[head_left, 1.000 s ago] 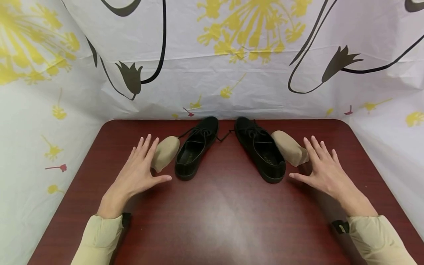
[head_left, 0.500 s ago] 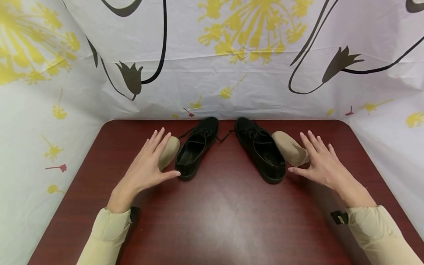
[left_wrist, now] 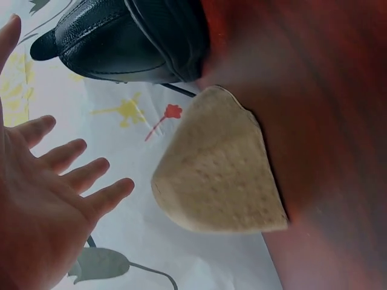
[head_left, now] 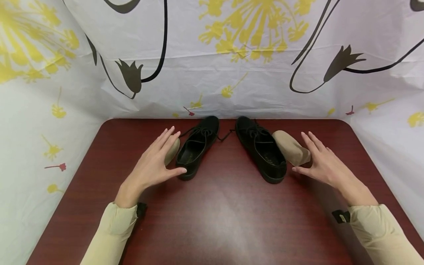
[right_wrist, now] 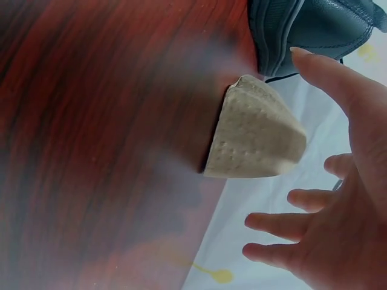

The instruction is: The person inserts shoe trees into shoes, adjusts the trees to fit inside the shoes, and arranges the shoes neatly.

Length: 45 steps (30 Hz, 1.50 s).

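A pair of black lace-up shoes stands at the back of the table, the left shoe (head_left: 195, 149) and the right shoe (head_left: 259, 149) with toes turned slightly inward. Beside each one's outer side lies a beige, toe-shaped shoe insert: the left insert (head_left: 172, 151) is partly hidden by the hand, while the right insert (head_left: 291, 148) shows more fully. My left hand (head_left: 149, 169) hovers with spread fingers over the left insert, its thumb over the left shoe's heel. Fingers spread, my right hand (head_left: 328, 167) hangs near the right insert. In both wrist views a gap separates hand and insert.
The dark red wooden table (head_left: 222, 213) has rounded back corners. Behind and along its sides hangs a white sheet (head_left: 212, 73) printed with yellow and grey flowers. A black lace (head_left: 225, 136) trails between the shoes.
My left hand has moved right and slightly forward, covering more of the left insert. The right hand has shifted slightly forward. Shoes and inserts stay put.
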### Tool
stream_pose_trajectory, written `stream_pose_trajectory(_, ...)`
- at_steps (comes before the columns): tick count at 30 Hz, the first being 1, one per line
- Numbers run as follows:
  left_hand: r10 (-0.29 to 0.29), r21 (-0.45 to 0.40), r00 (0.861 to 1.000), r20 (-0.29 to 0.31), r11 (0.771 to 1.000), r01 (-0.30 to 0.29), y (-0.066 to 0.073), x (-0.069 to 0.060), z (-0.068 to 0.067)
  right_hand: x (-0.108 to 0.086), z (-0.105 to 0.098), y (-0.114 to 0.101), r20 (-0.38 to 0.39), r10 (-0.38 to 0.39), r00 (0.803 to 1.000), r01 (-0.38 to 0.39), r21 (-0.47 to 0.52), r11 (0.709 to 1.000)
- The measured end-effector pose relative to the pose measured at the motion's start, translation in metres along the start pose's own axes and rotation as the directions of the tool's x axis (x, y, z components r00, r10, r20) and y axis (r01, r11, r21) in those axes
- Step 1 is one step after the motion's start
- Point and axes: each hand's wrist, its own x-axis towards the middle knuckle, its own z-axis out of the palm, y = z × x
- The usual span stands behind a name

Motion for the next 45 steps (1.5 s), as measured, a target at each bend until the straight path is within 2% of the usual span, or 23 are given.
stream_pose_trajectory(9,0.059,-0.026,0.998,-0.019,0.998,-0.06,0.004,0.011,0.001,0.005,0.003,0.002,0.008,0.029,1.0,-0.029,-0.01,1.0)
stream_pose_trajectory(16,0.037,-0.068,0.999,0.004,0.997,-0.037,0.011,0.016,0.003,0.007,0.004,0.004,0.019,0.038,0.999,-0.038,0.007,0.999)
stream_pose_trajectory(21,0.058,-0.082,0.998,0.0,0.995,-0.058,0.018,0.023,0.005,0.01,0.007,0.007,0.021,0.029,0.999,-0.03,0.034,0.999)
stream_pose_trajectory(27,0.075,-0.179,0.997,0.035,0.982,-0.067,0.026,0.028,0.011,0.013,0.013,0.01,0.011,0.01,1.0,-0.01,0.036,0.999)
stream_pose_trajectory(31,0.095,-0.217,0.995,0.029,0.972,-0.086,0.031,0.032,0.014,0.013,0.015,0.011,-0.008,-0.016,1.0,0.016,0.04,0.999)
stream_pose_trajectory(37,0.111,-0.212,0.994,0.023,0.972,-0.104,0.037,0.036,0.016,0.014,0.019,0.013,-0.019,-0.029,0.999,0.03,0.067,0.997)
stream_pose_trajectory(45,0.148,-0.179,0.989,0.02,0.974,-0.142,0.052,0.042,0.02,0.015,0.024,0.016,-0.016,-0.027,1.0,0.029,0.163,0.986)
